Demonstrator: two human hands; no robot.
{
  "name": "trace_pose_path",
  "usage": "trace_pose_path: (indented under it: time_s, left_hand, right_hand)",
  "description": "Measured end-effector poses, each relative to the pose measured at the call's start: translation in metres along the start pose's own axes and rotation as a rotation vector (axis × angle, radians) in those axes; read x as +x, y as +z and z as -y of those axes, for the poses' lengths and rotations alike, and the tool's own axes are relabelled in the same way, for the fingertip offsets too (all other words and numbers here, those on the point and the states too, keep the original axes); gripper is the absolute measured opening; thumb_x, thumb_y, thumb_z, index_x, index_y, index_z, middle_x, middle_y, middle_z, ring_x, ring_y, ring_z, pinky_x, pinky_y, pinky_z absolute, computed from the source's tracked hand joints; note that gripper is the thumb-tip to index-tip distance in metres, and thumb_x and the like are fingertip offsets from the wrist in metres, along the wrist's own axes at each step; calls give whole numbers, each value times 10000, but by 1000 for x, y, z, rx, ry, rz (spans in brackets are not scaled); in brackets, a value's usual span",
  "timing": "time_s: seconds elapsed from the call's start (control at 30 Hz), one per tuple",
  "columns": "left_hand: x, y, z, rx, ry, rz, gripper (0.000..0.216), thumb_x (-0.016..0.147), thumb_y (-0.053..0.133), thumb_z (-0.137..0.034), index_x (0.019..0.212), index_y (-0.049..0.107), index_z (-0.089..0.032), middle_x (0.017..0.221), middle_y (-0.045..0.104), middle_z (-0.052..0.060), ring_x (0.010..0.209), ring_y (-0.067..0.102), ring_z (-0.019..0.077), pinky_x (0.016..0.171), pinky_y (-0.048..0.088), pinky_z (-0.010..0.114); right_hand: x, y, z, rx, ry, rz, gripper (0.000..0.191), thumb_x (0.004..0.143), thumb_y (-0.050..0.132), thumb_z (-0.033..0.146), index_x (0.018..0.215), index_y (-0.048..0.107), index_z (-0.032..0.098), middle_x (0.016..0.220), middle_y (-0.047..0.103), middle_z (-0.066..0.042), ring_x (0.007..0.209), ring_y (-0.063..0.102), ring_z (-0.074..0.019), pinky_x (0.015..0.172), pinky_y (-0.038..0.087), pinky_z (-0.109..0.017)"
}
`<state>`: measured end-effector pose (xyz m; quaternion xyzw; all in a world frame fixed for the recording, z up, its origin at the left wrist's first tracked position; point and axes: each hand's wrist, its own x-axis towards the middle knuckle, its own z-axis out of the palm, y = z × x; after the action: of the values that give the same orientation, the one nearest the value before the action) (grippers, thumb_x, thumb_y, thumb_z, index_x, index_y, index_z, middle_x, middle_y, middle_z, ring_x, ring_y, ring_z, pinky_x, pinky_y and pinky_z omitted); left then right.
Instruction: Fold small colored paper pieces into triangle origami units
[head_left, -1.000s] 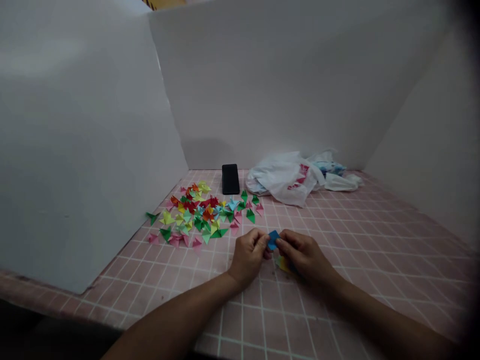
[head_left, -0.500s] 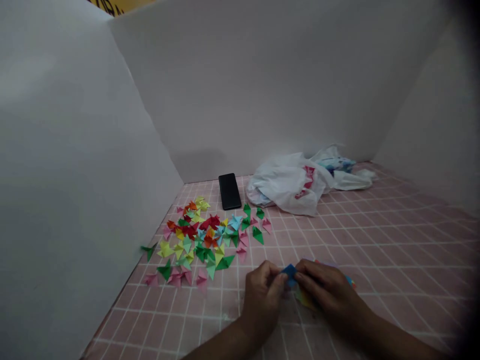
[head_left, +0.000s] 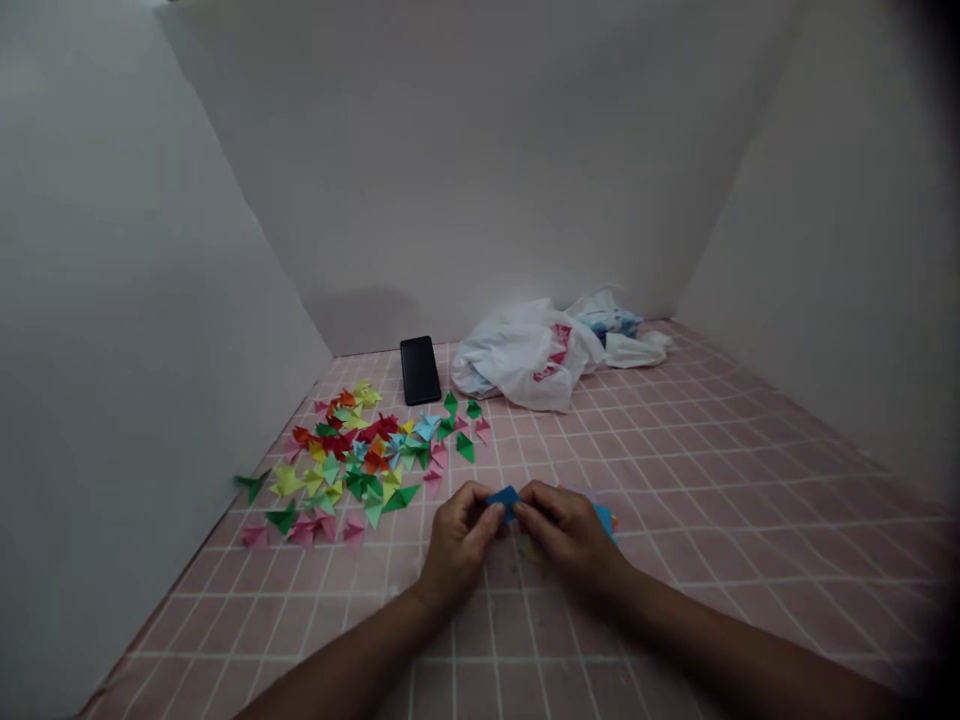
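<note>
My left hand and my right hand meet over the pink tiled table, both pinching a small blue folded paper between their fingertips. Under my right hand lies a small stack of coloured paper squares, mostly hidden. To the left, a spread of several folded paper triangles in green, pink, yellow, red and orange covers the table.
A black phone lies flat near the back wall. A crumpled white plastic bag sits beside it on the right. White boards wall the table in on the left, back and right.
The view has shifted, so everything sits further left and higher than half a second ago. Both hands keep pinching the blue paper, with small finger movements on it.
</note>
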<state>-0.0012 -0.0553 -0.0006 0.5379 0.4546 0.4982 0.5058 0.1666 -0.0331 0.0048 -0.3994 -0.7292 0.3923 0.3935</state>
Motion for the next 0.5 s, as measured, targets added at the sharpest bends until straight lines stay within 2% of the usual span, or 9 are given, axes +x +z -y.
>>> trace_pose_path:
  time_s: [0.2,0.33,0.43,0.5]
  left_hand:
    - [0,2,1,-98,10,-88,227,802,714,-331,852,558,-174,677,603,-32,594,602,120,604,479,239]
    - [-3,3,-4,-43,88,-87,193,812,703,-270,906,566,-171,663,618,-34,597,617,114,609,482,228]
    - [-4,4,-8,-73,142,-119,265,793,723,-234,984,544,-191,679,591,-61,590,625,107,610,495,228]
    - [-4,4,-9,-112,150,-139,281,772,740,-225,955,529,-201,716,581,-63,605,633,108,613,513,233]
  right_hand:
    - [-5,7,0,204,90,19,216,900,529,338,735,548,199,596,479,36,507,426,-110,496,339,-245]
    - [-7,9,1,360,146,49,219,892,557,376,757,534,205,587,499,45,477,421,-97,467,325,-235]
    - [-8,10,1,402,174,5,248,894,568,370,717,507,208,570,509,45,468,422,-91,468,328,-231]
    - [-9,11,1,429,181,-2,245,898,572,376,731,523,204,571,515,44,472,432,-90,472,336,-230]
